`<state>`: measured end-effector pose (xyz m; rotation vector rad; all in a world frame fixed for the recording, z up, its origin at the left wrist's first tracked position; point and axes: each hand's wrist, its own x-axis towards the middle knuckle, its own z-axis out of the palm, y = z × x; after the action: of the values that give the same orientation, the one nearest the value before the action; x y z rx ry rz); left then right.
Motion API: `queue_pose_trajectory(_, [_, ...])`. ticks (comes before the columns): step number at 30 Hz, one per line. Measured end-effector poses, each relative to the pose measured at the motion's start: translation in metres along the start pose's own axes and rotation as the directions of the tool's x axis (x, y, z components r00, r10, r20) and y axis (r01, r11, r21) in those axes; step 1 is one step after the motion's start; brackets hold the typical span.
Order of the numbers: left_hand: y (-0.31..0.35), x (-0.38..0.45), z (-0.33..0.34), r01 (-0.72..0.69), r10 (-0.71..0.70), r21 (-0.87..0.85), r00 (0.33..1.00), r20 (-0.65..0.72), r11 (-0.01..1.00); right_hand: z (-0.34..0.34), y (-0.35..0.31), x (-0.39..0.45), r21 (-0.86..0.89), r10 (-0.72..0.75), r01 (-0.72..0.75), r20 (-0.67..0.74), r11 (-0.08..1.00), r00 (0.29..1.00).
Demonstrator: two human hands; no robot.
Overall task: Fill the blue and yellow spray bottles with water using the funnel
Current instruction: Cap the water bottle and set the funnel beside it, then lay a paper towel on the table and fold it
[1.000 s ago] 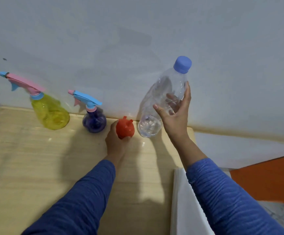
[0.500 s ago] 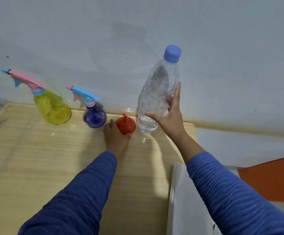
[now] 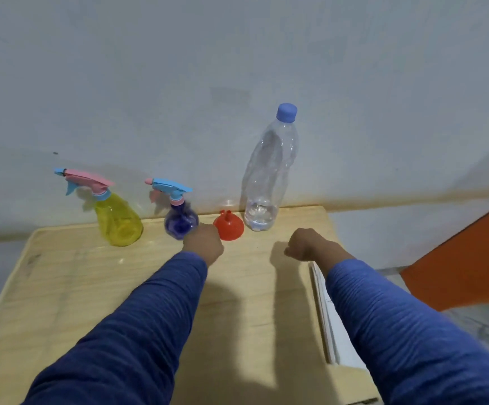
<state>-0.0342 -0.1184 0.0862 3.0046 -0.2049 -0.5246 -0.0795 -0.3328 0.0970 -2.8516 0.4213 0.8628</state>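
The desk [image 3: 62, 287] carries everything, lined up along its far edge against the wall. Tallest is the clear water bottle [image 3: 269, 176], upright with its blue cap on and only a little water visible at the bottom. Left of it stand the yellow sprayer [image 3: 119, 220] and, smaller, the blue sprayer [image 3: 180, 222], both upright with trigger heads screwed on and nozzles pointing left; neither shows a clear water level. Between the blue sprayer and the water bottle sits the red funnel [image 3: 228, 226], wide mouth down, spout up.

The left hand [image 3: 204, 244] is curled, knuckles up, just in front of the gap between the blue sprayer and the funnel; whether it touches either I cannot tell, and it appears to hold nothing. The right hand [image 3: 307, 244] is a loose fist, empty, in front and slightly right of the water bottle. The left hand is nearer to both funnel and sprayers, so uncapping a sprayer likely falls to it.
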Motion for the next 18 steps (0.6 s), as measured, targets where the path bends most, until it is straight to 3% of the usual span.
queue_pose_trajectory(5, [0.015,-0.012,-0.031,-0.228,0.229,0.213,0.973,0.02,0.95,0.002,0.002,-0.035,0.04,0.098,-0.094,-0.103,0.995,0.99])
queue_pose_trajectory(9, [0.054,-0.023,-0.033,-0.4,0.408,0.251,0.913,0.025,0.881,0.012,0.02,-0.064,0.073,0.174,-0.164,-0.164,0.984,0.971])
queue_pose_trajectory(13, [0.104,-0.047,-0.013,-0.622,0.632,0.257,0.774,0.052,0.74,0.037,0.048,-0.092,0.127,0.263,-0.242,-0.185,0.962,0.947])
queue_pose_trajectory(18, [0.149,-0.067,0.039,-0.794,0.769,0.141,0.607,0.2,0.591,0.076,0.075,-0.128,0.219,0.332,-0.302,-0.116,0.928,0.936])
